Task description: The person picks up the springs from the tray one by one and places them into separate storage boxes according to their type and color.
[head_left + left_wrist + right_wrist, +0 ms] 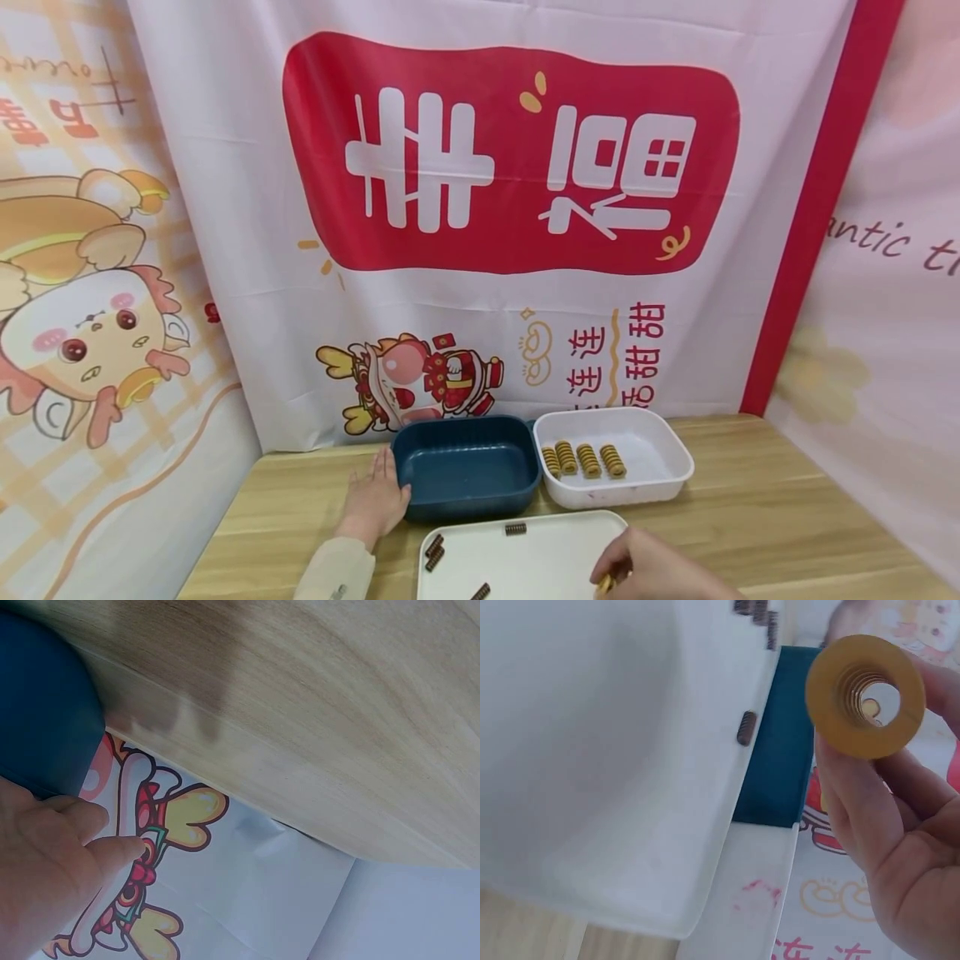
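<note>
My left hand (377, 497) rests against the left side of a dark blue container (472, 505), fingers extended along its wall. Above the right part of a white tray (540, 554), my right hand (637, 567) pinches a yellow ribbed, spring-like tube (864, 742) between thumb and fingers. In the right wrist view its round hollow end faces the camera. Small dark brown ribbed coils lie on the tray: one brown coil (515, 529) near the far edge, others toward the left. The white container (660, 487) holds several yellow ribbed coils (588, 460) standing in a row.
Both containers stand side by side at the back of the wooden table (757, 492), close to a printed cloth backdrop (510, 292). Cloth also hangs at left and right. The tray lies in front of the containers.
</note>
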Action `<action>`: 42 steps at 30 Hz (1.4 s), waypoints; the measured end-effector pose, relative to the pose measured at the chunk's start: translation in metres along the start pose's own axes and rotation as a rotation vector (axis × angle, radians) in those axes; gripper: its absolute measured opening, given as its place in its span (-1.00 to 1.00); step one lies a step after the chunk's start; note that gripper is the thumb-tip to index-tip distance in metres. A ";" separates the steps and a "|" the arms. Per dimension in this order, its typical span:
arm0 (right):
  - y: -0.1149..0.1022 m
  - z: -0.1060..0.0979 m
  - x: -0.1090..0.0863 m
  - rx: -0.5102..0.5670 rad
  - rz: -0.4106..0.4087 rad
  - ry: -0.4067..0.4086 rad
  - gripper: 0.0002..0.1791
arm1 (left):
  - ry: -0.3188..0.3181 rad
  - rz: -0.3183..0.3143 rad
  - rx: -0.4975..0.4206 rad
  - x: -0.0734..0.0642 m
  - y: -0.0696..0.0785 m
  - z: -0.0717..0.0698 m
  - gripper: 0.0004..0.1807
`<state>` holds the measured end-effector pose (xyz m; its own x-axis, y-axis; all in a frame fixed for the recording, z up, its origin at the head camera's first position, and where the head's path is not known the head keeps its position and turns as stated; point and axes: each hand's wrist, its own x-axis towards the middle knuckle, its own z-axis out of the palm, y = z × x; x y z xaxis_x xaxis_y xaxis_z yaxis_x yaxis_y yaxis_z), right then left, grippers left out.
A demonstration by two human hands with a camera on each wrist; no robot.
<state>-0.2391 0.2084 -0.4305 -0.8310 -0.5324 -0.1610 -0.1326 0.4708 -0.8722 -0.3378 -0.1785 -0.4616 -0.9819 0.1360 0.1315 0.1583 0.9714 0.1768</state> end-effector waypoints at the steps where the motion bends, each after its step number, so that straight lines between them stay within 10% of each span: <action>1: -0.001 -0.001 0.001 0.018 -0.020 -0.010 -0.85 | 0.000 0.000 0.001 0.000 0.000 0.000 -0.28; 7: -0.001 -0.004 0.005 0.169 -0.155 -0.109 -0.80 | -0.002 -0.003 0.008 0.001 -0.001 0.001 -0.27; 23: -0.009 -0.010 0.014 0.600 -0.159 -0.298 -0.73 | -0.004 -0.001 -0.001 0.001 0.000 0.000 -0.27; 42: -0.013 -0.023 0.018 0.784 -0.245 -0.347 -0.59 | -0.003 -0.007 -0.005 0.001 -0.002 0.002 -0.27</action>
<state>-0.2653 0.2089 -0.4112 -0.6003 -0.7981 0.0514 0.2283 -0.2326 -0.9454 -0.3392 -0.1797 -0.4640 -0.9834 0.1294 0.1273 0.1514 0.9715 0.1823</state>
